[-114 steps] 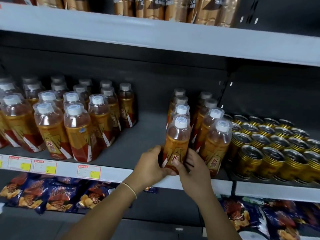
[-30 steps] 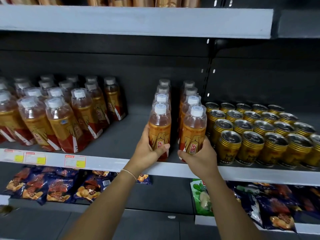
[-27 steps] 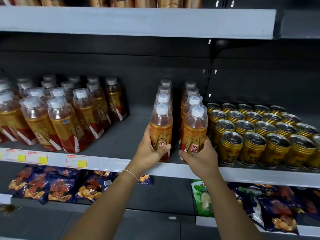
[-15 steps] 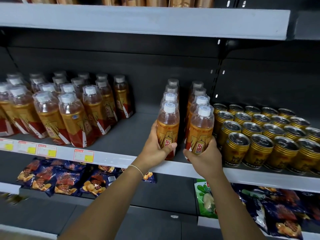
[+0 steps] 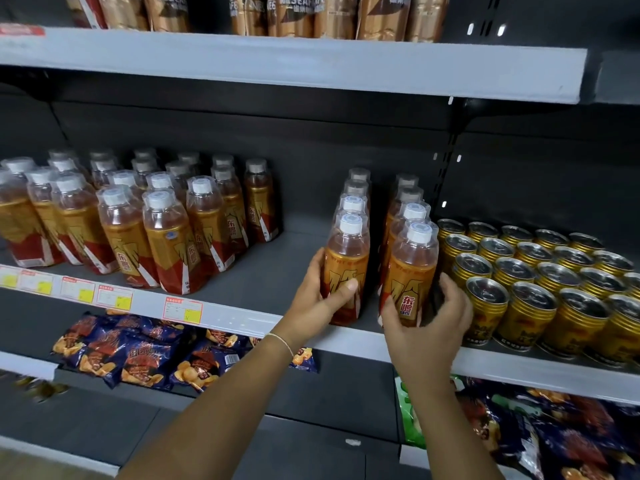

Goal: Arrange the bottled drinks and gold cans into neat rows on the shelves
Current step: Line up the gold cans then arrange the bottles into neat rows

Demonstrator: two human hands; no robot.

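On the middle grey metal shelf [image 5: 242, 320], two single-file rows of clear plastic bottles of amber drink with white caps stand side by side, running front to back. The left hand [image 5: 322, 299] grips the front bottle of the left row [image 5: 346, 258], thumb laid across its gold and red label. The right hand [image 5: 426, 323] is curled round the lower part of the front bottle of the right row [image 5: 412, 268], whose label shows the Chinese characters 东鹏 in red. Just beside that row, to the right, ribbed gold cans [image 5: 530, 271] with silver tops stand in rows. Well apart to the left stands a larger block of the same bottles [image 5: 138, 220]. White and yellow price tags [image 5: 183, 310] line the shelf edge, their print too small to read. Tan bottles [image 5: 294, 12] on the shelf above show part of the word "NESCAFE". Dark blue snack bags [image 5: 138, 355] lie on the shelf below.
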